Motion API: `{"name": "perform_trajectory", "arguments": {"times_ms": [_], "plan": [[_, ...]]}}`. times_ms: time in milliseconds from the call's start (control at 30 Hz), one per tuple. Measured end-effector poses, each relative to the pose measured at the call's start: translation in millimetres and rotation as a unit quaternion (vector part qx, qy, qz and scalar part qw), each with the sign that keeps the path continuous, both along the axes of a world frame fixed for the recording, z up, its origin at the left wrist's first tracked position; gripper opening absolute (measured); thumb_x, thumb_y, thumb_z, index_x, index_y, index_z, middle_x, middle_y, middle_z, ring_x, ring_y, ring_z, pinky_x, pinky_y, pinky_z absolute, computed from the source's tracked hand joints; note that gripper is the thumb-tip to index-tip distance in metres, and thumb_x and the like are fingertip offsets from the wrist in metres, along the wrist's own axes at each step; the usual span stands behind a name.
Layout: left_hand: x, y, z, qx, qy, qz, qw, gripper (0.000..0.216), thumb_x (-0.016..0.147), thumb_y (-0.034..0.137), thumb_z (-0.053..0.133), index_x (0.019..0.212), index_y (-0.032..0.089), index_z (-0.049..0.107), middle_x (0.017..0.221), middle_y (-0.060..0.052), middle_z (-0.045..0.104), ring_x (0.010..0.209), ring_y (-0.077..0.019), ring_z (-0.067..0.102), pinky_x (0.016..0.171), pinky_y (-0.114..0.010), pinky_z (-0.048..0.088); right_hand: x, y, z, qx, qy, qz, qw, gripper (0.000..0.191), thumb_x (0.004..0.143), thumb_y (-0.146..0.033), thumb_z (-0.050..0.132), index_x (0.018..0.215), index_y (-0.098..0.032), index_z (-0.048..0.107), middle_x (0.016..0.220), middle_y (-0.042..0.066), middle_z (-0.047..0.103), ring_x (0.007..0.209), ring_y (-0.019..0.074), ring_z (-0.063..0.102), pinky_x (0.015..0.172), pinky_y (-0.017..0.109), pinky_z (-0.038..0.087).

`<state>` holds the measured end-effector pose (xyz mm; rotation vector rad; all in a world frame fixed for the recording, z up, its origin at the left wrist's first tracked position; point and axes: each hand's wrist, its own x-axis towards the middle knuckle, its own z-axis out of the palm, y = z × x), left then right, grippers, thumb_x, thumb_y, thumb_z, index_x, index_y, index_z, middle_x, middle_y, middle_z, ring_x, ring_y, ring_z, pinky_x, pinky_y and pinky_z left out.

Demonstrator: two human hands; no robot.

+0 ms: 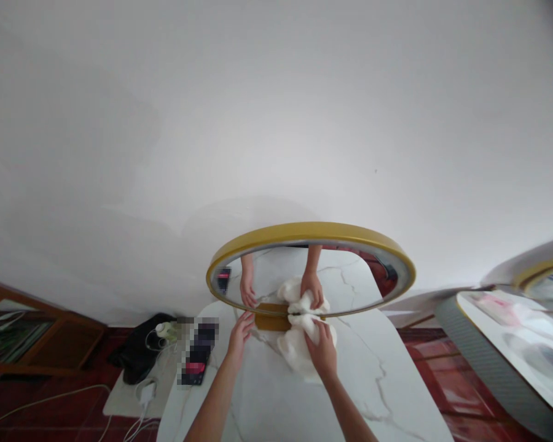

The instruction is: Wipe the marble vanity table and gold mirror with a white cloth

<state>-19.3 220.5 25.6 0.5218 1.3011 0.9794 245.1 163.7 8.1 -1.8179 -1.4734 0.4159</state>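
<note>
A round mirror with a gold frame (313,231) stands upright on a gold base (270,321) on the white marble-patterned table (368,374). My right hand (321,351) has its fingers closed on a white cloth (298,353), bunched against the right part of the base and just below the mirror's lower rim. Part of the cloth spreads over the tabletop towards me. At the left end of the base my left hand (242,334) rests with its fingers stretched out, close to the lower rim. The mirror reflects both hands and the cloth.
A partly pixelated phone-like device (194,371) lies at the table's left edge. Further left are a black bag (141,350), white cables (142,399) and a wooden frame (50,344). On the right stands another table (511,344) with a second gold-framed mirror (546,270). A white wall rises behind.
</note>
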Motion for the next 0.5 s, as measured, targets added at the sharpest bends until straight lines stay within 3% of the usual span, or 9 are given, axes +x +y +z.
{"name": "perform_trajectory", "arguments": {"times_ms": [133, 233, 367, 500], "plan": [[-8, -2, 6.7, 0.029, -0.011, 0.025, 0.999, 0.043, 0.074, 0.033, 0.051, 0.115, 0.024, 0.056, 0.123, -0.007, 0.058, 0.11, -0.0222, 0.055, 0.092, -0.036, 0.034, 49, -15, -7.1, -0.011, -0.023, -0.141, 0.99, 0.048, 0.08, -0.054, 0.045, 0.115, -0.021, 0.047, 0.11, 0.009, 0.051, 0.103, 0.0269, 0.05, 0.084, 0.039, 0.042], [-15, -2, 11.4, 0.046, 0.004, 0.055, 0.997, 0.041, 0.071, 0.035, 0.052, 0.11, 0.023, 0.058, 0.123, -0.006, 0.057, 0.108, -0.0219, 0.056, 0.087, -0.033, 0.037, 63, -25, -9.4, -0.005, -0.044, -0.164, 0.985, 0.052, 0.079, -0.058, 0.045, 0.115, -0.021, 0.046, 0.109, 0.01, 0.051, 0.101, 0.0278, 0.051, 0.083, 0.039, 0.043], [-25, 3, 17.5, 0.064, 0.032, 0.113, 0.991, 0.041, 0.067, 0.036, 0.057, 0.105, 0.022, 0.058, 0.123, -0.006, 0.056, 0.11, -0.0222, 0.054, 0.083, -0.031, 0.039, 41, -25, -3.9, -0.002, -0.074, -0.063, 0.995, 0.042, 0.083, -0.048, 0.047, 0.117, -0.023, 0.045, 0.114, 0.008, 0.051, 0.104, 0.025, 0.051, 0.083, 0.037, 0.045], [-33, 8, 32.1, 0.112, 0.011, 0.135, 0.985, 0.046, 0.068, 0.032, 0.055, 0.114, 0.028, 0.053, 0.128, -0.003, 0.052, 0.117, -0.0209, 0.049, 0.088, -0.032, 0.038, -16, -6, 19.7, 0.034, -0.134, 0.101, 0.985, 0.041, 0.082, -0.03, 0.05, 0.123, -0.024, 0.045, 0.118, 0.006, 0.051, 0.107, 0.0215, 0.05, 0.091, 0.035, 0.042]]}}
